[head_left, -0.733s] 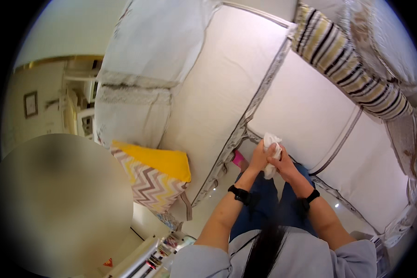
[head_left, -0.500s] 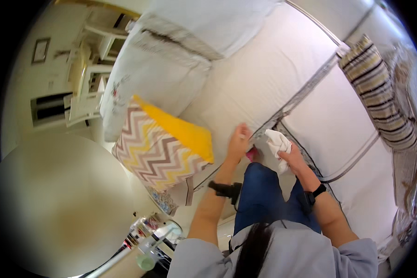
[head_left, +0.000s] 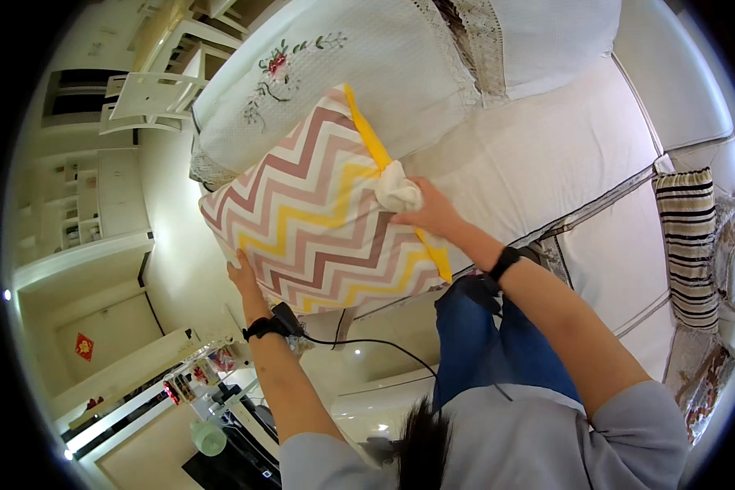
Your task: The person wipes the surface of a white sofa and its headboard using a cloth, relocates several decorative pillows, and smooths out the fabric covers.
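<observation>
A cushion with a zigzag pattern in pink, mauve, yellow and white [head_left: 306,216] stands tilted on the sofa, its yellow back showing along the right edge. My left hand [head_left: 247,280] grips it at the lower left edge, with part of the fingers hidden behind the fabric. In my right hand [head_left: 434,211] is a bunched white cloth [head_left: 398,189], pressed against the cushion's right edge. Part of the right fingers lies under the cloth and out of sight.
Behind the cushion are white sofa back cushions with lace and an embroidered flower [head_left: 278,67]. A striped cushion [head_left: 684,245] leans at the far right on the pale sofa seat [head_left: 539,163]. White chairs [head_left: 157,100] stand at the far left; a cluttered shelf [head_left: 212,367] is lower left.
My left hand has moved left and taken hold of the zigzag cushion. The right hand has carried the white cloth up and left onto the cushion's edge. The view has shifted left.
</observation>
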The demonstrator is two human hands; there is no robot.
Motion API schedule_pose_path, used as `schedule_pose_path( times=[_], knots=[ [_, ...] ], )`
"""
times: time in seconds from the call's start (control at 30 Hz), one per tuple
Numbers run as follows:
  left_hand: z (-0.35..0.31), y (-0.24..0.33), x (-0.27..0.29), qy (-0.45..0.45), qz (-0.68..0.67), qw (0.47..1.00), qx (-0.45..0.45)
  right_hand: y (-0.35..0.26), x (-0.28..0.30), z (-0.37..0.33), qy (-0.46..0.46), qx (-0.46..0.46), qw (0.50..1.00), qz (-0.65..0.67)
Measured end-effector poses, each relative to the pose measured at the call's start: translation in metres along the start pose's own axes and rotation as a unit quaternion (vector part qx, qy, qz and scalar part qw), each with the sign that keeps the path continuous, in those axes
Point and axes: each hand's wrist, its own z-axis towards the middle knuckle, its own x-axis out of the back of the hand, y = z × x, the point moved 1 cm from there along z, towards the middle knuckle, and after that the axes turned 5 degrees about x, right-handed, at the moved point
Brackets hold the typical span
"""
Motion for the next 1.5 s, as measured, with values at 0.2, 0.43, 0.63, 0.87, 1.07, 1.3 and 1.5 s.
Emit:
schedule_pose_path(
  times=[0.2, 0.43, 0.63, 0.87, 1.07, 1.3, 1.5],
  knots=[
    [0.007, -0.047, -0.042, -0.146, -0.075, 0.978, 0.13, 0.022, -0.056, 0.017, 0.086, -0.052, 0.971, -0.216],
    [-0.051, -0.003, 0.01, -0.176, -0.179, 0.966, 0.064, 0.057, -0.034, 0.009, 0.154, -0.079, 0.984, -0.033],
    [-0.145, 0.07, 0.075, -0.22, -0.316, 0.923, 0.002, 0.066, 0.051, -0.098, 0.161, -0.136, 0.926, 0.313],
    [-0.316, 0.217, 0.023, -0.349, -0.265, 0.888, -0.14, 0.05, 0.254, -0.279, 0.353, -0.203, 0.884, 0.23],
    [-0.556, 0.32, -0.07, -0.59, -0.223, 0.76, -0.155, 0.14, 0.414, -0.532, 0.577, -0.209, 0.781, 0.115],
    [-0.832, 0.352, -0.099, -0.718, -0.232, 0.598, -0.269, 0.186, 0.472, -0.843, 0.75, -0.19, 0.622, 0.119],
    [-0.994, 0.346, -0.11, -0.765, -0.143, 0.543, -0.316, 0.242, 0.469, -0.988, 0.802, -0.21, 0.506, 0.238]
  ],
)
